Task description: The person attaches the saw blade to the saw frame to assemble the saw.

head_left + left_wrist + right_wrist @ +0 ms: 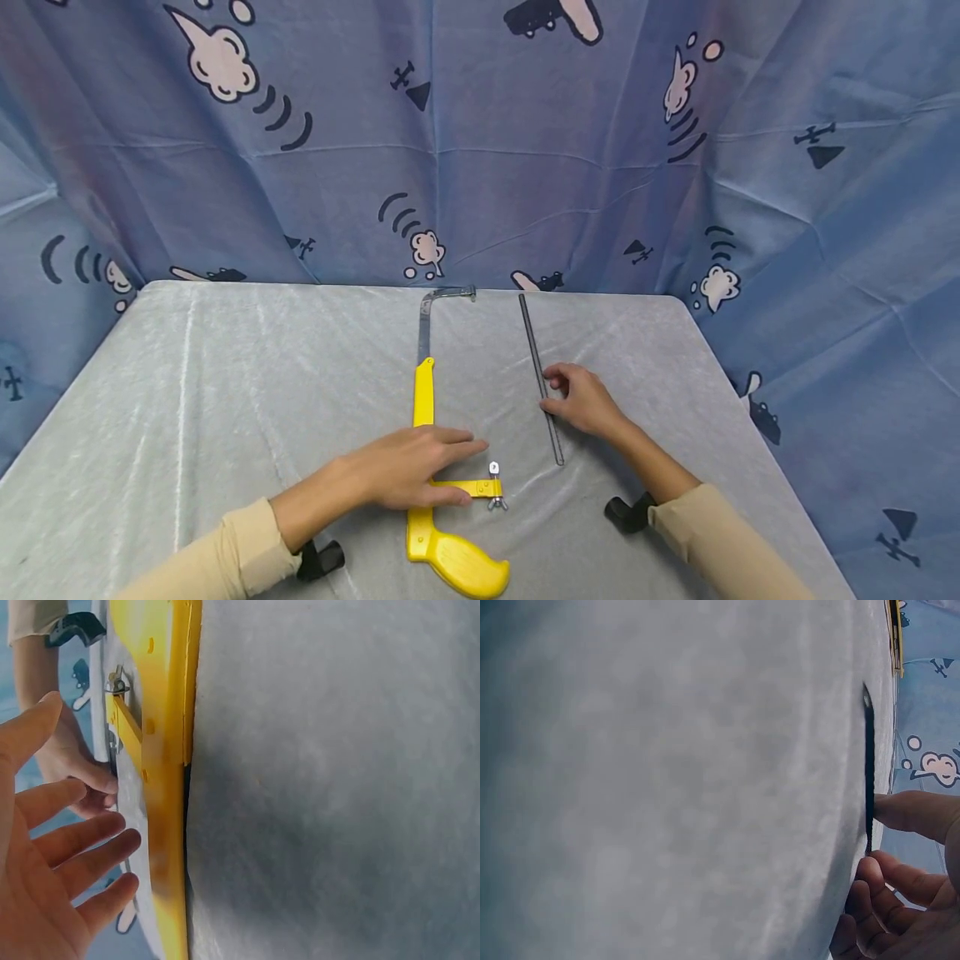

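Note:
A yellow hacksaw frame (423, 392), with no blade fitted, lies lengthwise on the cloth, its handle towards me. My left hand (408, 462) hovers across its middle, fingers extended. In the left wrist view those fingers (64, 859) spread loosely beside the frame (166, 825); whether they touch it I cannot tell. Right of the frame, a thin dark hacksaw blade (532, 342) runs nearly parallel to it. My right hand (588, 404) holds the blade by its edge, thumb and index finger curled at its middle. The right wrist view shows the blade's (869, 757) holed end beyond the thumb.
A pale grey cloth (247, 392) covers the table. The frame's wing nut (496, 502) sits on its short near arm. A patterned blue curtain (480, 200) hangs behind and along the sides. Black camera mounts (628, 513) sit at both wrists.

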The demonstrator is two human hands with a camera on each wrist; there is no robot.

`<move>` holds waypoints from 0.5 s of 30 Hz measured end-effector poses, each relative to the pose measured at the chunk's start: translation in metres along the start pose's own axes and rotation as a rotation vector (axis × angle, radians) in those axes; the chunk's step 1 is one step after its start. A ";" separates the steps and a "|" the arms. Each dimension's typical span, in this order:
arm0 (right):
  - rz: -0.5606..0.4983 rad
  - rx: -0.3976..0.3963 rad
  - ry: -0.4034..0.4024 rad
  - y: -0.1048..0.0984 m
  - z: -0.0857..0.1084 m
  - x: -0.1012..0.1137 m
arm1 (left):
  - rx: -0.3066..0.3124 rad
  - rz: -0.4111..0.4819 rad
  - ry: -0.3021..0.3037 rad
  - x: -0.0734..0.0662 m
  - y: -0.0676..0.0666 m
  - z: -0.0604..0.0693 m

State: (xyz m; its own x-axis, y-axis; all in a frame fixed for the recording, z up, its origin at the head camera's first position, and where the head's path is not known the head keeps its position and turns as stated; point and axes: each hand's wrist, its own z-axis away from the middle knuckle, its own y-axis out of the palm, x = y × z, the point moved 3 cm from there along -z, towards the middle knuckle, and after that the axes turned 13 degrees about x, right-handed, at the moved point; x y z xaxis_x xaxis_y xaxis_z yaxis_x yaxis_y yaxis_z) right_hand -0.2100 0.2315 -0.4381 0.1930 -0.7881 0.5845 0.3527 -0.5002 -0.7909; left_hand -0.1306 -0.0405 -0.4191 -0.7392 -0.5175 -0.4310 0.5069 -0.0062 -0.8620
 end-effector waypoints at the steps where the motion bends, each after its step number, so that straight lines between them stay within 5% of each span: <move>1: -0.001 0.001 0.005 0.000 0.000 0.000 | 0.000 0.007 0.005 0.000 0.000 0.000; 15: -0.048 -0.028 -0.012 0.002 -0.004 0.003 | -0.001 0.061 0.058 -0.004 0.005 -0.003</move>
State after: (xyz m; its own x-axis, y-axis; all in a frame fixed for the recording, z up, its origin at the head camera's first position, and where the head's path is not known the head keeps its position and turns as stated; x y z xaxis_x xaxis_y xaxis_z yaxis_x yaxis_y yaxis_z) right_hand -0.2121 0.2268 -0.4384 0.1878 -0.7585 0.6240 0.3359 -0.5474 -0.7665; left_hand -0.1266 -0.0360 -0.4221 -0.7313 -0.4667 -0.4974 0.5512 0.0251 -0.8340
